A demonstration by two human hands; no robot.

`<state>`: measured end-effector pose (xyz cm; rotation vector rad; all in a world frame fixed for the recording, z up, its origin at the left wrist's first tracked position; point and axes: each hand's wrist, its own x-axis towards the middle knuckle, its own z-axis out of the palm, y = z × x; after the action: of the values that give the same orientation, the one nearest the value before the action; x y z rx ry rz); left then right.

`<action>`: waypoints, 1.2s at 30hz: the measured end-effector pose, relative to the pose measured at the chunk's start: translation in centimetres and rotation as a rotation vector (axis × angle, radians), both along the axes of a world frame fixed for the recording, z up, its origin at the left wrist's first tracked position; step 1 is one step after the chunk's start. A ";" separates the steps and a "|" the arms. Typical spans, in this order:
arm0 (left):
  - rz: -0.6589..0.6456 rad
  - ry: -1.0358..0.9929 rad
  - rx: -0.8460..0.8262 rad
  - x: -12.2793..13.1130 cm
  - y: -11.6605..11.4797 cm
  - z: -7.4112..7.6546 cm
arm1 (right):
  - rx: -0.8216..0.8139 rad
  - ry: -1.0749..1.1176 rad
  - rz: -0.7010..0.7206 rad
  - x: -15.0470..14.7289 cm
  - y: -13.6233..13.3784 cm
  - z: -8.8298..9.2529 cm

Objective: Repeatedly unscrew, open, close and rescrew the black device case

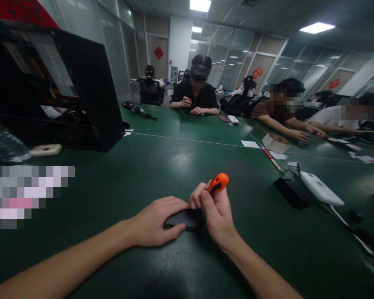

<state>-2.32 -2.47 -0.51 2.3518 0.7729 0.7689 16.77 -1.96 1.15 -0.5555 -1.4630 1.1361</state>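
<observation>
Bare forearms (81,249) come in from the near edge over a green tabletop (137,174), and both hands meet at a dark computer mouse (184,220) lying on it, straight in front of the person. The mouse's long axis runs roughly left to right. Its left end sits under the left hand (156,220), which clasps it, thumb along the near side and fingers close together over the far side.

An orange-and-black screwdriver (218,183) is pinched between the thumb and bent fingers of the right hand (218,214), just above the mouse's right end. Its long axis slants: the butt of the handle points up and to the right, the other end down and left toward the mouse. Fingers hide the shaft, so whether the tip touches the mouse cannot be told.

At the left stands a black computer case (95,91), open on the side facing the person, with a pale labelled metal panel (51,56) inside. Beside it are a clear plastic bottle (8,145) and a beige oval object (45,150). Farther off to the right stands a small open-topped cardboard box (274,145); its contents cannot be made out.
</observation>
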 end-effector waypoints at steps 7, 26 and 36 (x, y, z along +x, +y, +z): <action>0.002 0.008 0.012 0.1 0.1 -0.2 | 0.301 -0.292 -0.343 0.3 -0.6 0.1; 0.011 0.032 0.015 -0.1 0.0 -0.2 | 0.112 -0.092 -0.130 1.4 1.0 -0.7; -0.002 0.018 0.006 -0.1 0.1 -0.3 | 0.029 -0.048 0.018 0.8 0.7 -0.4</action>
<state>-2.41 -2.37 -0.84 2.3681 0.7763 0.7511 17.52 -1.25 0.73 -0.5534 -1.5265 1.1209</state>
